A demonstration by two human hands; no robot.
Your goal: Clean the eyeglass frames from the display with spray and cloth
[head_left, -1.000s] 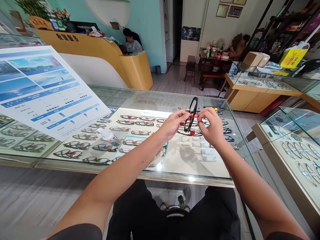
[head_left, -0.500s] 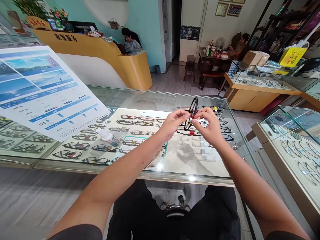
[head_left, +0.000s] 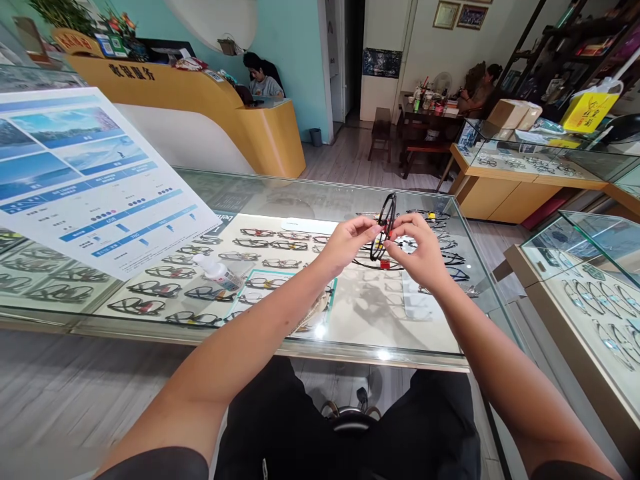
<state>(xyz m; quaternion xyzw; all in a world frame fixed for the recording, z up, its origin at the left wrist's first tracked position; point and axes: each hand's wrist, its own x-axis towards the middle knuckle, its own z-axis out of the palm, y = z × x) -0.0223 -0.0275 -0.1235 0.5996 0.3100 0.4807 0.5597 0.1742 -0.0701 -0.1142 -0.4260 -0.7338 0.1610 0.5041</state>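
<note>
A pair of black-framed eyeglasses (head_left: 388, 208) is held up on edge above the glass display case (head_left: 350, 337). The fingertips of my left hand (head_left: 349, 245) pinch the frame from the left. From the right, the thumb and fingers of my right hand (head_left: 419, 250) close on it too. Parts of the frame are hidden behind my fingers. Just below hangs or lies a small red tag (head_left: 385, 264), and I cannot tell what it is fixed to. Under the glass are rows of eyeglasses, several of them near my hands.
A white spray bottle (head_left: 216, 272) stands on the case left of my arm. A large printed sheet (head_left: 95, 180) rises at the left. Another glass case (head_left: 590, 280) is at the right. Behind, a person (head_left: 264, 79) sits at a yellow counter (head_left: 275, 137); another person (head_left: 483, 90) sits farther back.
Both hands stay closed on the eyeglasses, which have barely moved. The whole view has shifted very slightly.
</note>
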